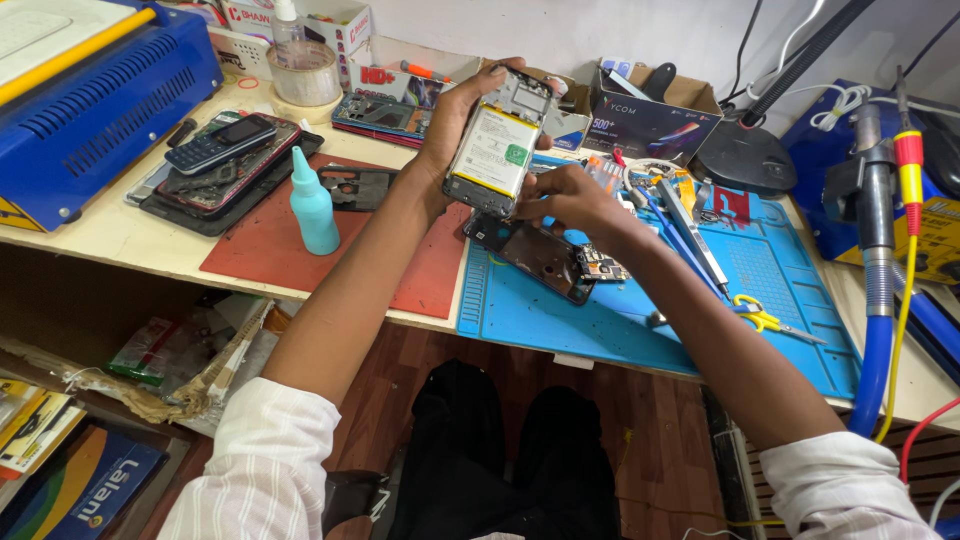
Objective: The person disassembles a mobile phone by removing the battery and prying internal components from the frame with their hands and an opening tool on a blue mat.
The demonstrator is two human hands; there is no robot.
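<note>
Nearest, a black phone part [541, 258] lies on the blue mat [640, 320]. Just above it, the right hand [568, 200] pinches the lower edge of the opened phone [497, 145], raised off the tabletop [110, 240]. The left hand [455, 115] grips its upper half. Beyond, cardboard boxes [650, 115].

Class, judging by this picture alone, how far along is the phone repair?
Done: the opened phone has its back off, battery exposed. In hand: the left hand holds it up while the right hand works at its lower edge. Left: a detached black phone part lies on the blue mat.
</note>
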